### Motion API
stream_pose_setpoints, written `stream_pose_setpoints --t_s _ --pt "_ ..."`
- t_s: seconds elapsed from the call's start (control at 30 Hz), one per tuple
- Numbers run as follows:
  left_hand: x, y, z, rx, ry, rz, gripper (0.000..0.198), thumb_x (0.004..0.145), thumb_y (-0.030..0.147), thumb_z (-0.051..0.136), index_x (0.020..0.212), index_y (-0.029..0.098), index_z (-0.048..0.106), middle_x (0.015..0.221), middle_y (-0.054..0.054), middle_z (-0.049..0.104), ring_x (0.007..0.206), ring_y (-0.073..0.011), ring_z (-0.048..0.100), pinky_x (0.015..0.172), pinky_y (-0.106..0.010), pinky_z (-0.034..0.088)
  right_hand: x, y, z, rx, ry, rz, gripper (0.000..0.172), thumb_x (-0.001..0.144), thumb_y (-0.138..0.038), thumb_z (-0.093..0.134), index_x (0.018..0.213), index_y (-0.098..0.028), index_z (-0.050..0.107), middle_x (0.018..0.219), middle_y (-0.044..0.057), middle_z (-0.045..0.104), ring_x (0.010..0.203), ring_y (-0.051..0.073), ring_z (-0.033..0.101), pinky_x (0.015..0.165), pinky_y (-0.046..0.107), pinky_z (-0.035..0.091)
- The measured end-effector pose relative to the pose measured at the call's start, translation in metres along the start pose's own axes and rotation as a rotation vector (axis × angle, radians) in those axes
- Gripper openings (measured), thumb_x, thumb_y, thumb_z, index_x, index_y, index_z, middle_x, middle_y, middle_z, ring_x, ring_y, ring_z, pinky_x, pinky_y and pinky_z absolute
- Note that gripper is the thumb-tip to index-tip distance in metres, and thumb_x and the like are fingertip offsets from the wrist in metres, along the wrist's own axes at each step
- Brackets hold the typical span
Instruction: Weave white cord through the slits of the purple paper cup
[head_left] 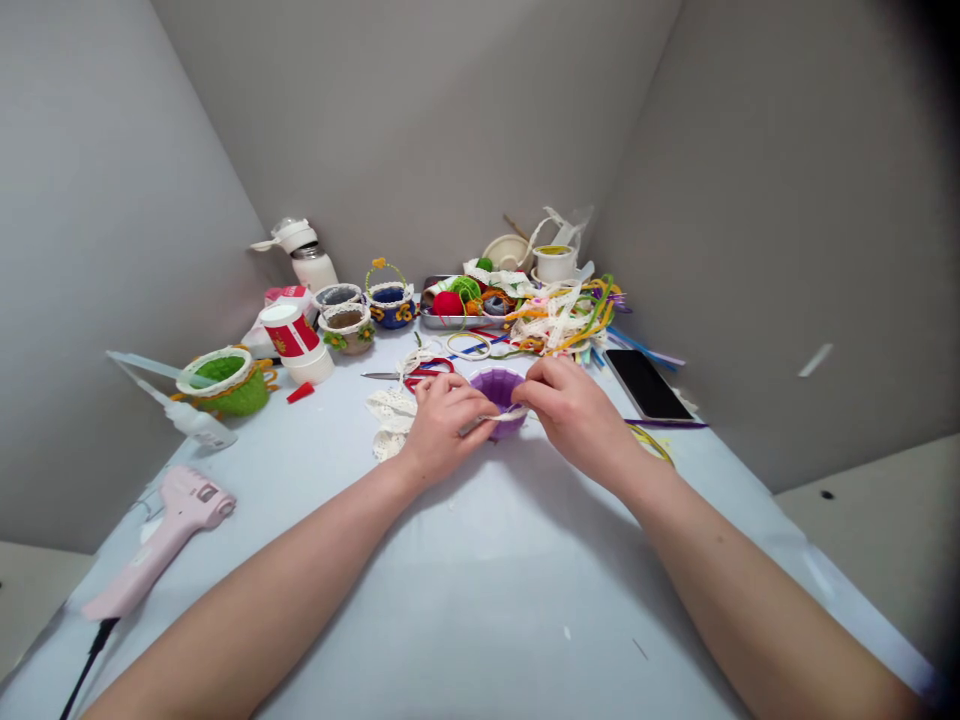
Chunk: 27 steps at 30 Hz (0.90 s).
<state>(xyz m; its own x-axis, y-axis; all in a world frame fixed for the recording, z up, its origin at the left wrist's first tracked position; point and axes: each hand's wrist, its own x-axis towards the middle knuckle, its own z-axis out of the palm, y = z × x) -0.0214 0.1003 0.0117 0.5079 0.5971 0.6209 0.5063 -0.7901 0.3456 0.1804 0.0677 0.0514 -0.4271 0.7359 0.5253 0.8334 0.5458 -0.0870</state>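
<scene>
Head view: I see the purple cup [495, 384] at 12 o'clock, the left hand [448, 420] gripping its 8 o'clock side, seemingly for steadiness; the right hand [574, 415], at 3, apparently pinches white trim [513, 413], probably for tension.

Grey walls [420, 120] on three sides; pale blue tabletop [465, 600].
</scene>
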Motion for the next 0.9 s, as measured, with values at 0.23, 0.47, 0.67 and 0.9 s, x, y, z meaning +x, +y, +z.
stream_pose_setpoints --t_s 0.23,0.47,0.67,0.9 --pt "-0.001 0.0 0.001 0.001 0.002 -0.009 0.01 0.088 0.029 0.062 0.09 0.025 0.071 0.094 -0.001 0.073 0.101 -0.0219 0.051 0.091 -0.042 0.03 0.0 -0.001 -0.001 -0.044 -0.051 0.002 0.029 0.093 -0.012 0.042 0.089 -0.019 0.069 0.088 0.007 0.056 0.083 0.02 0.046 0.071 0.031 0.035" --pt "0.0 0.001 0.0 -0.003 -0.001 -0.017 0.01 0.089 0.029 0.061 0.089 0.025 0.071 0.094 -0.001 0.073 0.101 -0.022 0.051 0.091 -0.042 0.03 0.0 -0.003 -0.003 -0.066 -0.071 -0.014 0.032 0.095 -0.013 0.039 0.087 -0.019 0.07 0.088 0.007 0.056 0.083 0.02 0.046 0.071 0.031 0.033" --pt "0.001 0.002 0.0 -0.013 -0.02 -0.036 0.011 0.089 0.03 0.061 0.088 0.025 0.071 0.094 -0.001 0.073 0.101 -0.0226 0.052 0.092 -0.043 0.031 0.004 0.0 -0.002 -0.028 -0.094 -0.047 0.032 0.094 -0.012 0.04 0.087 -0.02 0.07 0.088 0.005 0.056 0.085 0.019 0.047 0.073 0.031 0.032" --pt "0.001 0.003 -0.002 -0.019 -0.037 -0.045 0.011 0.089 0.028 0.061 0.09 0.025 0.071 0.095 -0.001 0.073 0.102 -0.0232 0.051 0.089 -0.043 0.03 0.016 0.011 -0.005 0.133 -0.198 -0.053 0.024 0.093 -0.015 0.049 0.084 -0.023 0.07 0.086 0.003 0.059 0.089 0.017 0.049 0.079 0.032 0.027"
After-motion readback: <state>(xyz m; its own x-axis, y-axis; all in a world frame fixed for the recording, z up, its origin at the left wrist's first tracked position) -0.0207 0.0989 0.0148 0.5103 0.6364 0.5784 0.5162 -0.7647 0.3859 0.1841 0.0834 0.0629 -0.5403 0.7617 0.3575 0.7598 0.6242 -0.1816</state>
